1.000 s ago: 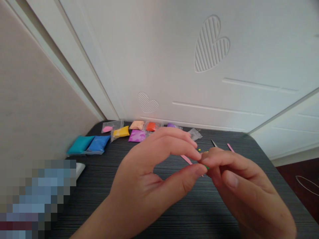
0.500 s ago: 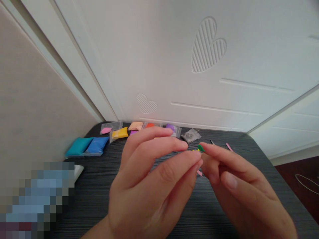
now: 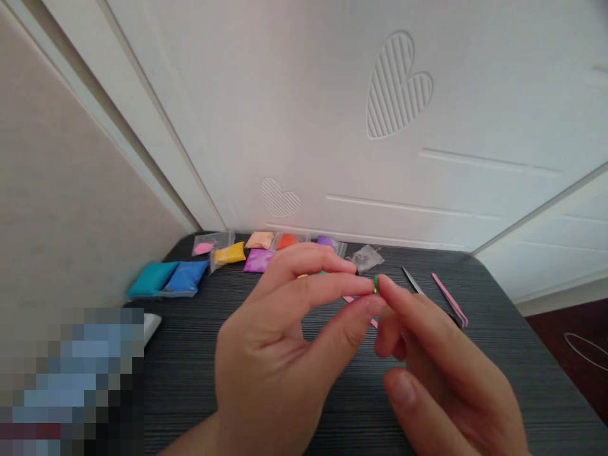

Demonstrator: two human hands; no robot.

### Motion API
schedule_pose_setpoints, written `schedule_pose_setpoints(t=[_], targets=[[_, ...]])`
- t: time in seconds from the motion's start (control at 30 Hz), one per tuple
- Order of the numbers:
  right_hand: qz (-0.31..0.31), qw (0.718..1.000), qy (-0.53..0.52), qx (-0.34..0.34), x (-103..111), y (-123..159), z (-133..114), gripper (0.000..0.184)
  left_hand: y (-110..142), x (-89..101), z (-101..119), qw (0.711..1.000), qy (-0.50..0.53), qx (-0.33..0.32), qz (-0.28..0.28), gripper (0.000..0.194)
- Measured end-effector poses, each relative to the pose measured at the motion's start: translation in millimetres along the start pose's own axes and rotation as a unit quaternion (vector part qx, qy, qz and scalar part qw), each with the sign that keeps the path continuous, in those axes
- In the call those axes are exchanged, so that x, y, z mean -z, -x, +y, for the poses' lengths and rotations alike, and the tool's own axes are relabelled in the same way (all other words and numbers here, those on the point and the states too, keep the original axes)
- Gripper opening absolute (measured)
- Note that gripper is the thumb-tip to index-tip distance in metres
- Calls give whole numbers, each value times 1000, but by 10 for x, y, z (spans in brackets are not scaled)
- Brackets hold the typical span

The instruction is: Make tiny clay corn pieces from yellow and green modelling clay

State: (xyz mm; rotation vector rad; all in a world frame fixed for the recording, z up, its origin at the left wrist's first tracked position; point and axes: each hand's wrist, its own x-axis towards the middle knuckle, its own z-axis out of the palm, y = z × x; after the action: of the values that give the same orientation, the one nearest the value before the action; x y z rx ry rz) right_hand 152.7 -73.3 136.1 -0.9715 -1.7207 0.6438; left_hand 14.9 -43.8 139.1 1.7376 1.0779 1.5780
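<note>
My left hand has its thumb and index finger brought together at the tips, closed on a small piece of clay that is mostly hidden by the fingers; a speck of yellow shows there. A thin green clay piece stands at the same spot, pressed between those tips and the index fingertip of my right hand. The right thumb is held apart below, and its other fingers curl loosely behind. Behind the left hand, part of a pink tool lies on the table.
Along the back of the dark table lie bags of clay: teal, blue, yellow, purple and others. Scissors and a pink tweezer-like tool lie right. A pixelated item is at left.
My right index fingertip has moved the green piece against the left fingertips. The right thumb has dropped away, and the right hand has shifted down, uncovering the scissors and pink tool.
</note>
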Motion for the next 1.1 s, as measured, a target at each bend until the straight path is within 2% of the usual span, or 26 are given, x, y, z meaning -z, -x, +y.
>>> schedule_pose_setpoints(t=[0.13,0.33,0.5,0.7,0.83,1.0,1.1], targets=[[17,997,46,61,-46,-9,51,57,-18,-54,-16,986,139,86,-6,15],[13,964,211,163,-26,-92,113,63,-53,-84,-68,933,293,195,-75,11],[18,949,260,177,-3,-116,121,61,-55,-83,-80,886,354,278,-108,11],[7,959,226,172,29,-120,121,59,-96,-108,-65,840,407,343,-101,10],[32,980,152,122,113,-98,117,51,-119,-105,-67,839,414,333,-119,7],[124,985,108,50,164,-109,69,26,-125,-77,-89,847,376,318,-201,4],[122,987,105,26,190,-130,44,17,-123,-78,-108,861,337,300,-234,4]])
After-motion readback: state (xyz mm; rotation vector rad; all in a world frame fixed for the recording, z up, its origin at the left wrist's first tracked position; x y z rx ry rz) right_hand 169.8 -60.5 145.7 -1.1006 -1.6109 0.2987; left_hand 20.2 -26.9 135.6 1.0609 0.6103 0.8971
